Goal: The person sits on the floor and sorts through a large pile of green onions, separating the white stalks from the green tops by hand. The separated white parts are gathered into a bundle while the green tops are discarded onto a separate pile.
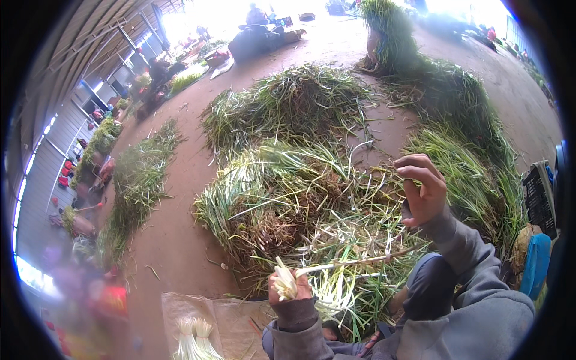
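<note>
My left hand (pixel 302 288) is closed around a small bunch of pale-stemmed greens (pixel 284 283), their cut white ends showing above the fist. A longer stalk (pixel 351 264) sticks out to the right from that hand. My right hand (pixel 425 191) is raised over the pile, fingers curled and apart, with nothing visible in it. Beneath both hands lies a heap of long leafy greens with brown roots (pixel 274 229). Tied bundles of pale stems (pixel 195 337) rest on a brown sheet (pixel 234 310) at the lower left.
More piles of greens lie ahead (pixel 297 99), at the left (pixel 141 180) and at the right (pixel 468 180). An upright bundle (pixel 389 40) stands farther off. A black plastic crate (pixel 537 198) and a blue item (pixel 535 265) are at the right edge. Several people sit in the distance.
</note>
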Demonstrator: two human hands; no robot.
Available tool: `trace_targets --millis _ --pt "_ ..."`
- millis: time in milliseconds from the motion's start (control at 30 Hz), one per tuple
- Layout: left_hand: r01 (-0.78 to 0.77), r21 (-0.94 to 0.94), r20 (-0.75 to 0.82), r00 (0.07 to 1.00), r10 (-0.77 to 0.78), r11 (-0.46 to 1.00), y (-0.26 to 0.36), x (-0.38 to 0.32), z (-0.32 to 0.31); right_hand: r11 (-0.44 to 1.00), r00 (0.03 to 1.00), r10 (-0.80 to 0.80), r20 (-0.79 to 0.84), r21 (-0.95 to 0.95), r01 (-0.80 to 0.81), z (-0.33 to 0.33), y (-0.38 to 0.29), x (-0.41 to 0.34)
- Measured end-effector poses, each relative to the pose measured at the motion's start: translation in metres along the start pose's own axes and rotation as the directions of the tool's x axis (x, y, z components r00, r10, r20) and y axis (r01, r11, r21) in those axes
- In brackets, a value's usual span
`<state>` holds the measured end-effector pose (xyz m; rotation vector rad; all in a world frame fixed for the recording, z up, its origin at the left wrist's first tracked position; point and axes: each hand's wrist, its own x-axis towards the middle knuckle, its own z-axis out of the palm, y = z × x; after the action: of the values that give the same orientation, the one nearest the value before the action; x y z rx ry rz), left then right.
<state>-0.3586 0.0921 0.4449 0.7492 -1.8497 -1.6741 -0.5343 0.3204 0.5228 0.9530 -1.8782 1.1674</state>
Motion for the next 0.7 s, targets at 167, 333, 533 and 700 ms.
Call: trace_targets --millis 167,333,533,700 --pt "0.039 -0.17 -0.113 0.992 -0.059 0.985 -0.005 0.009 -0.009 0.976 0.974 0.183 -0.133 0.145 -0.164 -0.007 0.0 -0.004" --pt "0.035 -0.049 -0.091 0.995 -0.04 0.998 0.005 0.006 -0.007 0.879 0.774 0.006 0.634 0.365 -0.307 0.002 -0.015 -0.011" --pt "0.11 0.043 0.001 0.994 -0.11 0.993 0.007 -0.004 0.014 0.837 0.464 0.045 0.885 0.22 -0.501 0.067 -0.032 -0.065" --pt "0.013 0.214 0.247 0.967 -0.066 0.977 0.0 -0.006 0.022 0.495 0.571 0.039 0.82 0.48 -0.724 0.085 -0.022 -0.079"
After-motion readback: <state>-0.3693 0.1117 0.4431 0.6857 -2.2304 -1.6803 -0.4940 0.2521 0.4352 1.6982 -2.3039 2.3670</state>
